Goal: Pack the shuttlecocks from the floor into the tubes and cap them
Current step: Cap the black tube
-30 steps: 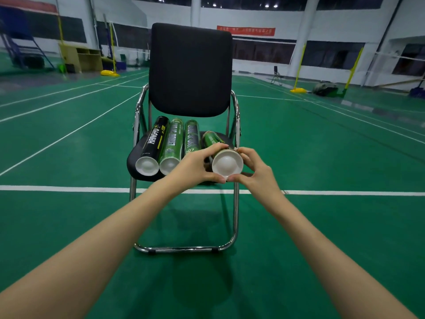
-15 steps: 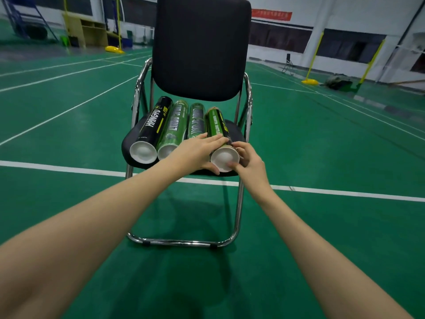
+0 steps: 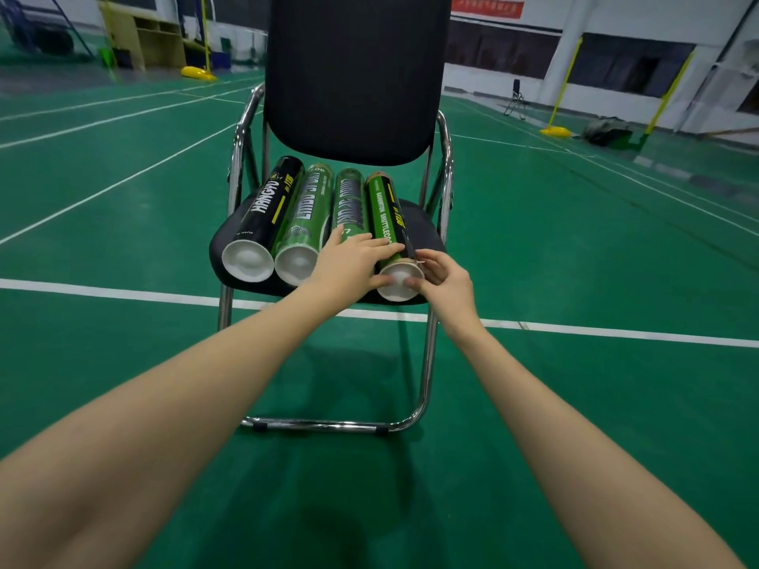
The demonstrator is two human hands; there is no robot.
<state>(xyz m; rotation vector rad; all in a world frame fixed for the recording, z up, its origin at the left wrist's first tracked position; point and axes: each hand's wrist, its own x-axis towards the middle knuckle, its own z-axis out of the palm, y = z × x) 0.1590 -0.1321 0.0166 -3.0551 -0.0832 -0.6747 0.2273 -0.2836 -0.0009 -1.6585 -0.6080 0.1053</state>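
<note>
Several capped shuttlecock tubes lie side by side on the seat of a black chair (image 3: 427,236). From the left they are a black tube (image 3: 267,215), a green tube (image 3: 306,223), another green tube (image 3: 349,203) and a rightmost green tube (image 3: 384,211). My left hand (image 3: 349,264) lies over the near ends of the last two, its fingers across the rightmost tube and its thumb at that tube's white cap (image 3: 396,289). My right hand (image 3: 441,281) holds the same tube's near end from the right, with fingers curled on the cap rim. No loose shuttlecock is in view.
The chair's chrome frame (image 3: 328,425) stands on the green court floor. A white court line (image 3: 123,295) runs under the seat. Yellow net posts (image 3: 554,131) and a dark bag (image 3: 603,131) are far right. A wooden desk (image 3: 148,39) stands far left.
The rightmost green tube, held raised a second ago, now lies flat on the seat beside the others. Both hands came down with it and my view moved closer.
</note>
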